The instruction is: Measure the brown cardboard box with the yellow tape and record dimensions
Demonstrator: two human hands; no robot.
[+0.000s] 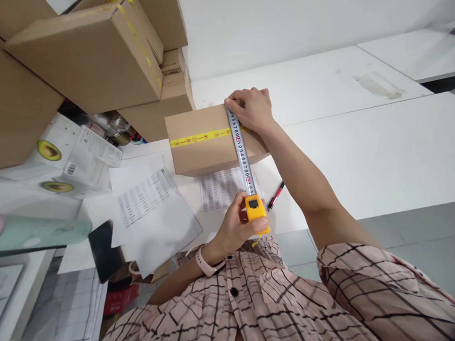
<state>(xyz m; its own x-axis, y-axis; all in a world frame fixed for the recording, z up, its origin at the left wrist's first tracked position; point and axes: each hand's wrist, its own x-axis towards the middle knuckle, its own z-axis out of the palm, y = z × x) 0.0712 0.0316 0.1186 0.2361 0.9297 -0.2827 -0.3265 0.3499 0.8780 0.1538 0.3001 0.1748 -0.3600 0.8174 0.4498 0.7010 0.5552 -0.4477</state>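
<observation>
A small cardboard box sealed with yellow tape lies on the white table. My left hand, with a pink watch on the wrist, is closed round a yellow tape measure case at the box's near side. Its white blade runs across the top of the box. My right hand is closed on the blade's end and presses it onto the box's far edge.
Large cardboard boxes are stacked at the upper left. White cartons with avocado pictures lie below them. Printed sheets, a red and black pen, a dark phone and a teal bottle lie near me.
</observation>
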